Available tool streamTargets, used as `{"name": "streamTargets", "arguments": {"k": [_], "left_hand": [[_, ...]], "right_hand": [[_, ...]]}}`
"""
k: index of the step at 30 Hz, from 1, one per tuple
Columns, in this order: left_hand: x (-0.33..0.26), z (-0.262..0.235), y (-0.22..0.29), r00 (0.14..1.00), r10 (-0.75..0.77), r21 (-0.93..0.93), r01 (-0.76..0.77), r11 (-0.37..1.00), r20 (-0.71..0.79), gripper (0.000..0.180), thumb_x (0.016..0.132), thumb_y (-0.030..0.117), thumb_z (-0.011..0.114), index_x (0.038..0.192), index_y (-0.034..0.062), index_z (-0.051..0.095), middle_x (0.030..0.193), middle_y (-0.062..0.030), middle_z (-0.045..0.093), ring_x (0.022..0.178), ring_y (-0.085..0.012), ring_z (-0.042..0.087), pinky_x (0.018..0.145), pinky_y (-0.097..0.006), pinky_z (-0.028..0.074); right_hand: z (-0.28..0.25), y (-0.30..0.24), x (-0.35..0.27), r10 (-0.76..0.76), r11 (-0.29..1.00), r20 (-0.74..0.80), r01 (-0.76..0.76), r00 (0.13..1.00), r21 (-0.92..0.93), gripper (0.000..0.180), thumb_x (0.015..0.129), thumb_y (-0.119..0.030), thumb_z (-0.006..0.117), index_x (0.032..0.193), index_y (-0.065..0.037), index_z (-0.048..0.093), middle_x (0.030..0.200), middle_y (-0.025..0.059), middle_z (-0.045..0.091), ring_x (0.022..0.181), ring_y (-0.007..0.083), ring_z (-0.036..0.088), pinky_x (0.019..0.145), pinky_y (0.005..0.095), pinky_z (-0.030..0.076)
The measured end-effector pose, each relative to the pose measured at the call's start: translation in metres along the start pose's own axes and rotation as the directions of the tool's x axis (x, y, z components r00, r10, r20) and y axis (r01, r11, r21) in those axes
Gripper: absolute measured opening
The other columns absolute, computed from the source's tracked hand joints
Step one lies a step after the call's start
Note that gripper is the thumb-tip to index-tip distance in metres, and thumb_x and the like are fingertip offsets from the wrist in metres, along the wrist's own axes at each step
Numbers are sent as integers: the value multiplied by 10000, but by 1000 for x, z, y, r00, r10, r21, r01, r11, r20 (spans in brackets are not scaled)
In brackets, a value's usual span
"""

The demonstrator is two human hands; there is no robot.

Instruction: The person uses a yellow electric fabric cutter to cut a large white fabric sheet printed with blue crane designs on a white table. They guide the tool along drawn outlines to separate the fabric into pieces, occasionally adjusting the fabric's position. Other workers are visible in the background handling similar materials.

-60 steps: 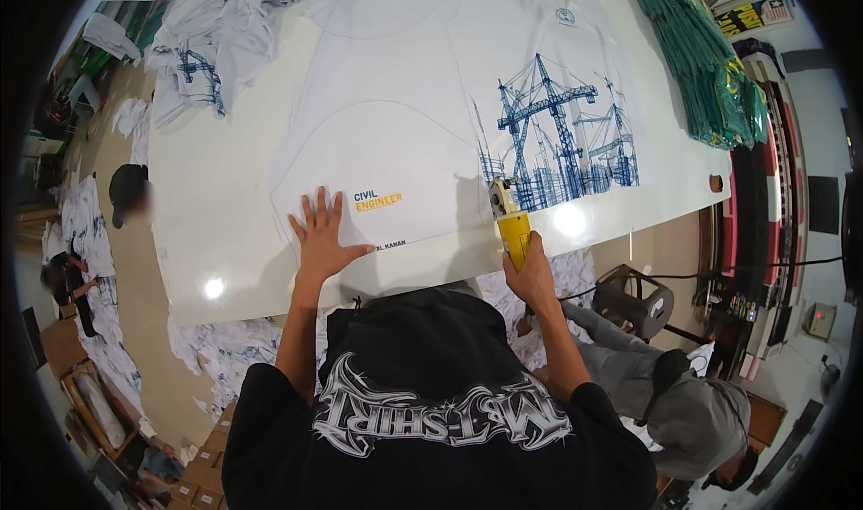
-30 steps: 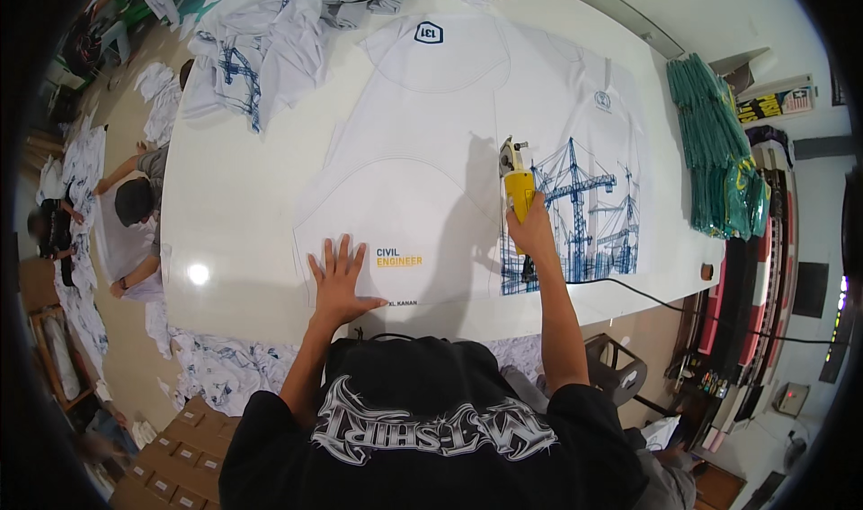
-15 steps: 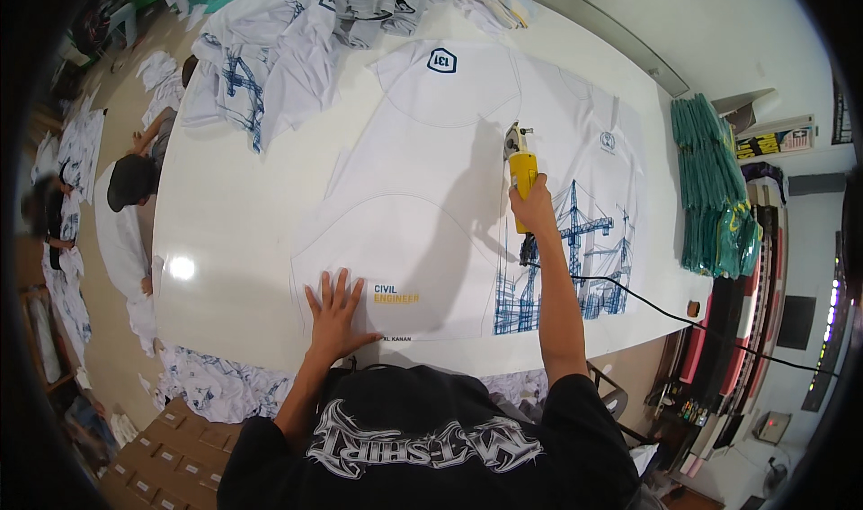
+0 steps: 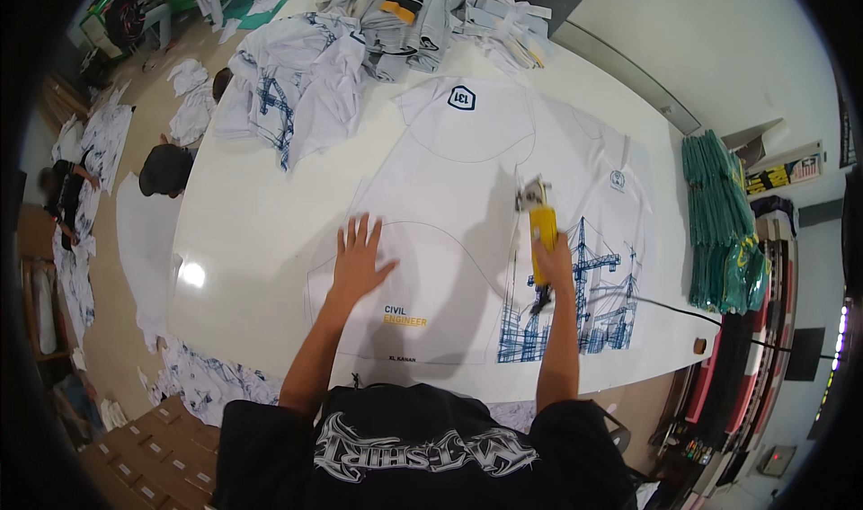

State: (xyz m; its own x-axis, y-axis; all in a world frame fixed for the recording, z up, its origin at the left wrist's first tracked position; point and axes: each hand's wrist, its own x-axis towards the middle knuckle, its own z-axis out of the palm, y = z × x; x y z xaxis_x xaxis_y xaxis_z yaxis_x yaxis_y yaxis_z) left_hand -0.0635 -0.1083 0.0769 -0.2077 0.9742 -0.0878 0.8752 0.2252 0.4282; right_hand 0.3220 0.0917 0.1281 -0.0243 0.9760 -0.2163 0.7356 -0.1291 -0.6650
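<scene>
On a large white table (image 4: 238, 240) lie printed white fabric sheets. My right hand (image 4: 556, 263) grips a yellow electric fabric cutter (image 4: 543, 231), its metal cutting head pointing away from me and slightly blurred. Beneath the cutter is the seam between a plain white fabric panel (image 4: 431, 182) with drawn curved outlines and a panel printed with blue cranes (image 4: 584, 276). My left hand (image 4: 361, 263), fingers spread, is over the curved sleeve-like outline near the left edge of the plain panel; whether it presses on the fabric I cannot tell. A black cord (image 4: 674, 308) trails from the cutter to the right.
Crumpled printed fabric (image 4: 301, 88) and grey folded bundles (image 4: 404, 25) are heaped at the table's far side. Green packed garments (image 4: 719, 222) hang over the right edge. People work at the left, one in a dark cap (image 4: 167, 170). Brown cartons (image 4: 148, 456) stand lower left.
My left hand has moved away from me, from the lower corner onto the curved outline. The cutter in my right hand has shifted nearer to me over the fabric.
</scene>
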Motion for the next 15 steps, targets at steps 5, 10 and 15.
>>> {"name": "streamTargets", "arguments": {"k": [5,10,15], "left_hand": [[31,34,-16,990,77,60,-70,996,-122,977,937,619,651,1632,20,315,1728,-227,191,1597,-465,123,1275,-618,116],[-53,63,11,997,66,131,-61,990,-30,1066,920,644,659,1624,-58,276,1730,-269,143,1605,-459,105,1279,-605,108],[-138,11,77,579,82,69,-233,970,812,1035,908,680,657,1561,-73,377,1523,-335,469,1455,-504,411,1199,-608,314]], "right_hand": [[-11,102,-112,46,869,17,-48,999,492,411,1009,-272,649,1285,14,548,1129,129,623,987,201,627,854,345,534],[-41,183,-159,261,756,-129,-120,957,644,375,1025,-262,637,1289,-8,555,1110,105,629,972,187,617,847,347,525],[-96,252,-168,268,859,-360,-53,894,509,354,1027,-231,633,1293,-15,545,1076,113,630,905,204,627,793,354,536]]}}
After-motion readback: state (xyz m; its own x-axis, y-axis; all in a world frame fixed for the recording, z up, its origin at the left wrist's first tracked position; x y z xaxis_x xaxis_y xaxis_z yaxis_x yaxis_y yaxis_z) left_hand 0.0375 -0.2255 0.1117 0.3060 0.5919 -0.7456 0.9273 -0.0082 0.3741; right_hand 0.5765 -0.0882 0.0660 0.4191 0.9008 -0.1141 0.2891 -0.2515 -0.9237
